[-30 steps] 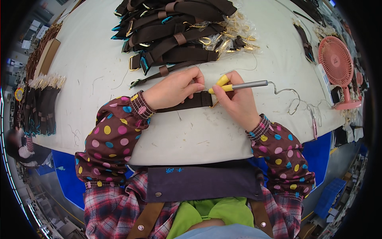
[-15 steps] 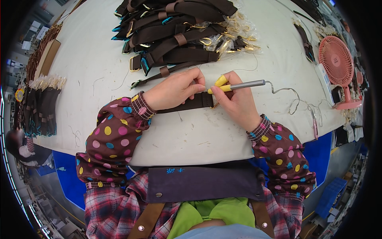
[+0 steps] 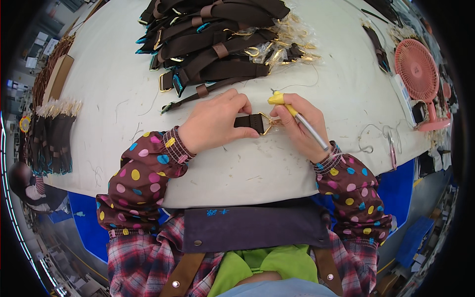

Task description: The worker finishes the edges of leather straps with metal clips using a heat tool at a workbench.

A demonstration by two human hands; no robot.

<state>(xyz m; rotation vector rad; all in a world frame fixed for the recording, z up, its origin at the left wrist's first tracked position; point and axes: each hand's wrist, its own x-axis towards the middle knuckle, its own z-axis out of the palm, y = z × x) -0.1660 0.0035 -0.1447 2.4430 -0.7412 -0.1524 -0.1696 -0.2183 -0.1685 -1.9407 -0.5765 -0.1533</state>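
Note:
A dark brown webbing strap (image 3: 255, 123) lies across the table in front of me, with a gold metal ring (image 3: 267, 124) at its right end. My left hand (image 3: 213, 121) is closed on the strap, thumb along its near edge and fingers curled over the far side; the rest of the strap is hidden under the palm. In my right hand (image 3: 304, 123) is a corded pen-shaped tool (image 3: 310, 131) with a silver body and yellow wrapping, its thin tip pointing up and left, off the strap. The right thumb and fingertips are beside the ring, perhaps touching it.
Beyond my hands lies a heap of brown straps (image 3: 213, 47) with gold hooks in clear plastic. A pink fan (image 3: 417, 69) stands at right, near thread snips (image 3: 392, 151). More straps (image 3: 52, 141) hang at the left edge, below a cardboard box (image 3: 58, 79). A person (image 3: 34, 185) sits far left.
The pen-shaped tool has swung from nearly level to slanting, its tip now up and away from the strap. My fingertips have parted, and the strap's ring end shows more.

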